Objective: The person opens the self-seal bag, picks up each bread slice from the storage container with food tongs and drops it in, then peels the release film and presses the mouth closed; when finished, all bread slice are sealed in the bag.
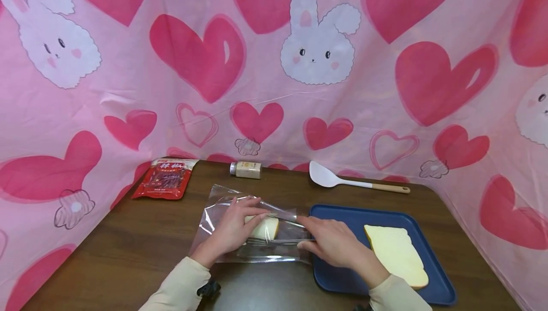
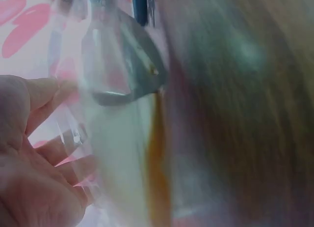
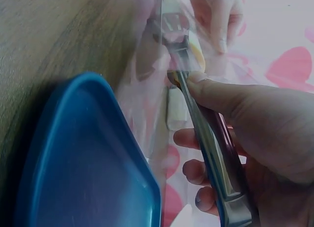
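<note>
Steady and level looked best

The clear bag (image 1: 274,254) likely needed holding wide. The left grip (image 1: 233,223) was at it, any pinch unclear. The right grip (image 1: 331,242) curled round the tongs (image 3: 208,143). The bread slice (image 1: 267,229) lay inside, at the tongs' tips, beyond the right grip and just beside the left.

Tray (image 1: 385,217): near right, bread slice (image 1: 398,256) on it
Bag (image 1: 274,251): left of tray, second slice (image 1: 267,229) inside
Packet (image 1: 164,180): at your far left
Jar (image 1: 247,170): far, right of packet
Spatula (image 1: 356,183): far right, behind tray
</note>
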`<action>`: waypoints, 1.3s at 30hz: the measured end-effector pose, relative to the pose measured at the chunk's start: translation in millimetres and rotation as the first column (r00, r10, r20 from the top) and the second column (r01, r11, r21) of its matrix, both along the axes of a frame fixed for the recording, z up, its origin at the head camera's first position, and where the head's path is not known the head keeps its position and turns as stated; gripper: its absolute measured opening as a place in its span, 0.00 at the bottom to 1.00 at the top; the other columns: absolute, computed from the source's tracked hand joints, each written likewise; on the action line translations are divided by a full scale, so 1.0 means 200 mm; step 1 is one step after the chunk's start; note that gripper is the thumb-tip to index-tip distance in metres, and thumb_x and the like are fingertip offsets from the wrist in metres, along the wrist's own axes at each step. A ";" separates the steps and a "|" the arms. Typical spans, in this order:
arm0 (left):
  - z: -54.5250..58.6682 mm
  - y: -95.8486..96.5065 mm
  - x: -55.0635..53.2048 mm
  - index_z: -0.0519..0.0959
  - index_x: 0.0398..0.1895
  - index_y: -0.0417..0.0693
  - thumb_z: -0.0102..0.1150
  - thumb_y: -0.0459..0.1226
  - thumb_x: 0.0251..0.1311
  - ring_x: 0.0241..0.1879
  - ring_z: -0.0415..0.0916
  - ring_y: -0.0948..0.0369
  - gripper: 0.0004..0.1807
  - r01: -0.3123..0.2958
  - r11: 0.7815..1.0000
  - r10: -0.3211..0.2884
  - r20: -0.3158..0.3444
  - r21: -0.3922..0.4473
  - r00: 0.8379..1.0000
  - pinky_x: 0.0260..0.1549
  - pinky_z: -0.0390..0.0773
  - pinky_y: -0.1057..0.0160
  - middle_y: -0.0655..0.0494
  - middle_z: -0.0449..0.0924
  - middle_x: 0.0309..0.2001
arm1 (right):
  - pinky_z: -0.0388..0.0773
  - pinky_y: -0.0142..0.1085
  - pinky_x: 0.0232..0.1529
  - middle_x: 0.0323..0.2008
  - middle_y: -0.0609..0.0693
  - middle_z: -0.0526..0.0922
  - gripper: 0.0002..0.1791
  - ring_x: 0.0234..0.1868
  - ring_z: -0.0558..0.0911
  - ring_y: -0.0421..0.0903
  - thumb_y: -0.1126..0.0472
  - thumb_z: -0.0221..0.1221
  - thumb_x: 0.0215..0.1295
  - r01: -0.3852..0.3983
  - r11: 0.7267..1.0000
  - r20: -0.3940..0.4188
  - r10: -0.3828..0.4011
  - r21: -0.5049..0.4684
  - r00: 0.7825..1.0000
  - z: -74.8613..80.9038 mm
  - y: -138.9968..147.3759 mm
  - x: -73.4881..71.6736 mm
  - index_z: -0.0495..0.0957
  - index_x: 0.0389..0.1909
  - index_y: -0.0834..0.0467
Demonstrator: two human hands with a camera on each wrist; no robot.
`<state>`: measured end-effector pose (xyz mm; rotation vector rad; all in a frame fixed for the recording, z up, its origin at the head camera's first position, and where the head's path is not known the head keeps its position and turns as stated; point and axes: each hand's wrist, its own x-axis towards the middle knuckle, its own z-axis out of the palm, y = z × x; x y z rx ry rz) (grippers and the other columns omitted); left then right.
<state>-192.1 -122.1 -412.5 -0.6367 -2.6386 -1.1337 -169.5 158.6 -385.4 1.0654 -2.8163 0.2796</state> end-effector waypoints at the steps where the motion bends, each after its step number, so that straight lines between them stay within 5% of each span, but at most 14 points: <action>1: 0.00 0.00 0.00 0.92 0.48 0.49 0.67 0.36 0.70 0.73 0.71 0.36 0.09 0.003 1.000 -0.003 -0.005 0.001 1.000 0.76 0.51 0.26 0.41 0.83 0.65 | 0.77 0.38 0.27 0.44 0.48 0.88 0.28 0.33 0.85 0.45 0.43 0.67 0.70 -0.003 1.000 0.010 0.003 0.004 1.000 0.00 0.00 0.00 0.78 0.65 0.52; 16: 0.02 -0.03 -0.01 0.91 0.51 0.54 0.65 0.38 0.72 0.72 0.74 0.40 0.10 -0.002 0.999 0.002 0.002 0.038 1.000 0.73 0.53 0.21 0.47 0.84 0.65 | 0.83 0.44 0.34 0.51 0.50 0.89 0.30 0.44 0.89 0.50 0.41 0.66 0.71 0.014 0.999 0.117 -0.019 0.040 0.993 0.01 0.01 -0.04 0.78 0.68 0.52; 24: 0.00 -0.05 -0.03 0.91 0.53 0.57 0.65 0.39 0.72 0.74 0.71 0.38 0.11 0.019 0.997 -0.027 0.096 0.080 0.995 0.73 0.59 0.26 0.48 0.82 0.67 | 0.86 0.48 0.44 0.55 0.49 0.89 0.29 0.51 0.89 0.50 0.42 0.67 0.70 0.000 1.000 0.074 0.000 0.003 0.997 0.01 0.04 -0.02 0.80 0.67 0.51; 33: 0.00 -0.05 -0.02 0.90 0.55 0.57 0.64 0.39 0.73 0.73 0.73 0.45 0.12 0.061 0.996 -0.068 0.104 0.069 0.992 0.78 0.48 0.28 0.49 0.82 0.67 | 0.86 0.46 0.39 0.53 0.48 0.91 0.27 0.47 0.90 0.49 0.42 0.67 0.70 -0.020 1.000 -0.013 0.020 -0.007 1.000 0.01 0.03 -0.01 0.81 0.65 0.50; 39: 0.01 -0.03 0.00 0.90 0.55 0.57 0.63 0.41 0.74 0.75 0.71 0.45 0.12 0.096 0.994 -0.102 0.111 0.058 0.989 0.79 0.46 0.29 0.49 0.81 0.68 | 0.83 0.41 0.34 0.49 0.47 0.91 0.26 0.41 0.89 0.45 0.44 0.69 0.69 -0.025 0.999 0.002 0.025 -0.023 1.000 0.00 0.00 -0.01 0.82 0.64 0.49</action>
